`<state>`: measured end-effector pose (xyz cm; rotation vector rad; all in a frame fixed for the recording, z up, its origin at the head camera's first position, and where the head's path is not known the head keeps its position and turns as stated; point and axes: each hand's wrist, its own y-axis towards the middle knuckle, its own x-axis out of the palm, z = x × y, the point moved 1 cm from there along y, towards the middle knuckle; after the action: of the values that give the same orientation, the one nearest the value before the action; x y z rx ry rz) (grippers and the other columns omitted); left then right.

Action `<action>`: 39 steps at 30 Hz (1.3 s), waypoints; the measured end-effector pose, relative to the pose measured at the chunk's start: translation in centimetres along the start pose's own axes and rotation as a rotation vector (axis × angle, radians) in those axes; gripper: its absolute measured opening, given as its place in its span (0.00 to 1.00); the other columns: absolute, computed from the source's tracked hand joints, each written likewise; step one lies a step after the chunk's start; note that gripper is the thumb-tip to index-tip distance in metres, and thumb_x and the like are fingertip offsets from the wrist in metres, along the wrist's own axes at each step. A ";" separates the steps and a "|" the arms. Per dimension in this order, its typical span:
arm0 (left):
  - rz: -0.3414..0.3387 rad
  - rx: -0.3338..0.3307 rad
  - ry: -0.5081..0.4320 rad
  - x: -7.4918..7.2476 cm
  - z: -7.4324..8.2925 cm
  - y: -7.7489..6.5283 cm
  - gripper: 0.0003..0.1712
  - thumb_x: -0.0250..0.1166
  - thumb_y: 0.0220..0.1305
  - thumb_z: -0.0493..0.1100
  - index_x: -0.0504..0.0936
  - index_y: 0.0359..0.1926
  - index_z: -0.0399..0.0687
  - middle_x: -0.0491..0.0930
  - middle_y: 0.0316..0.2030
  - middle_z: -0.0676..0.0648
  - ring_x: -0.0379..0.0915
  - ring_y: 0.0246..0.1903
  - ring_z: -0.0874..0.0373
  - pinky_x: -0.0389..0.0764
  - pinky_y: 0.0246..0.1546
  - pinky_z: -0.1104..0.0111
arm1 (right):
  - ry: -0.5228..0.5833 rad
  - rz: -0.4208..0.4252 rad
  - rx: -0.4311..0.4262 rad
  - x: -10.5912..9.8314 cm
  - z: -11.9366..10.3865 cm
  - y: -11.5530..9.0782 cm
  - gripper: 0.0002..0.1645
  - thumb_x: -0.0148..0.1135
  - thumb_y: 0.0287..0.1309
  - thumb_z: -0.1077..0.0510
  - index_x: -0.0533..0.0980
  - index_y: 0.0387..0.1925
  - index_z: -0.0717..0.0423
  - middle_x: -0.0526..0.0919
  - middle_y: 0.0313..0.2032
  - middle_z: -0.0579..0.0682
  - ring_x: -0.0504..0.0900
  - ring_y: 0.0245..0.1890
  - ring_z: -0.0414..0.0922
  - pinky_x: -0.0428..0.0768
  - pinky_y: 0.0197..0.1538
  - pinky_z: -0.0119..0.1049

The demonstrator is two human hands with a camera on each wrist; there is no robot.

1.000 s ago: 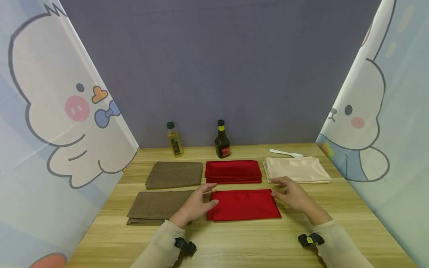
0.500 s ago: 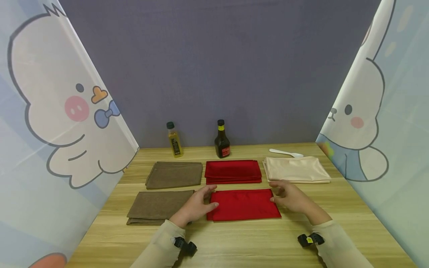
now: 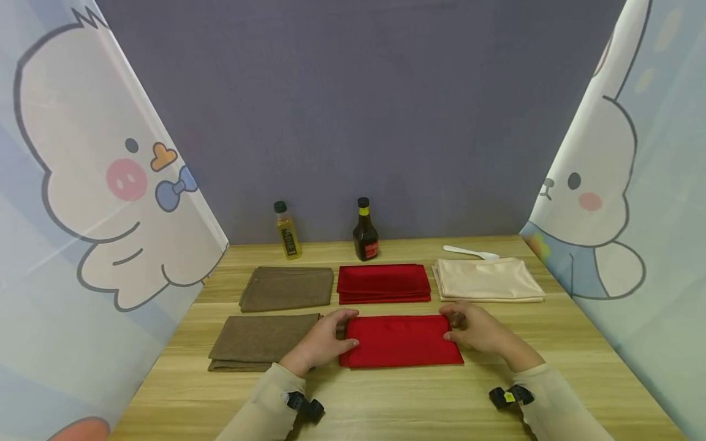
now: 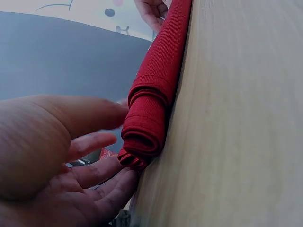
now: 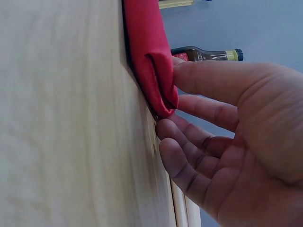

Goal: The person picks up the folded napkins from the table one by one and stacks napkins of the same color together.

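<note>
A folded red cloth with a satin sheen lies at the front middle of the table. My left hand holds its left end, thumb over the top and fingertips at the edge. In the left wrist view this end of the red cloth shows rolled layers, beside the left hand. At the other end, my right hand has its thumb on top and its index finger by the far corner. The right wrist view shows the right hand against a folded edge of the red cloth.
Folded brown cloths lie at the left, one behind the other. Further back are another red cloth and a cream cloth with a white spoon behind it. A yellow oil bottle and a dark sauce bottle stand behind.
Both hands have come a little closer to me, and their fingers have closed in on the red cloth's ends. The cloth has shifted slightly towards me.
</note>
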<state>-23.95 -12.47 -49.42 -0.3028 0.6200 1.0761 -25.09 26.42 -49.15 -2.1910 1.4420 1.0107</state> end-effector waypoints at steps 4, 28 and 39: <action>-0.002 0.002 0.026 0.1 0.0 0.0 0.34 0.75 0.64 0.36 0.75 0.70 0.42 0.75 0.66 0.43 0.77 0.59 0.43 0.77 0.61 0.49 | 0.020 -0.024 0.001 0.1 0.2 0.0 0.33 0.82 0.52 0.59 0.80 0.59 0.63 0.82 0.51 0.52 0.80 0.45 0.46 0.82 0.47 0.36; -0.003 -0.021 0.126 0.4 -0.1 0.2 0.27 0.77 0.63 0.37 0.82 0.63 0.48 0.79 0.57 0.49 0.78 0.50 0.53 0.80 0.52 0.58 | 0.006 -0.092 -0.033 0.4 0.0 0.0 0.16 0.80 0.56 0.59 0.87 0.46 0.52 0.79 0.35 0.44 0.74 0.34 0.38 0.76 0.37 0.33; -0.011 -0.003 0.145 0.2 -0.2 0.2 0.19 0.76 0.65 0.38 0.86 0.56 0.51 0.83 0.47 0.54 0.78 0.47 0.60 0.80 0.49 0.63 | 0.024 -0.127 -0.053 0.4 -0.2 -0.1 0.09 0.78 0.59 0.60 0.87 0.41 0.50 0.81 0.36 0.42 0.74 0.33 0.36 0.76 0.36 0.32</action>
<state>-24.14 -12.35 -49.66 -0.3887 0.7450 1.0505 -24.89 26.09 -49.29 -2.3071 1.2821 0.9923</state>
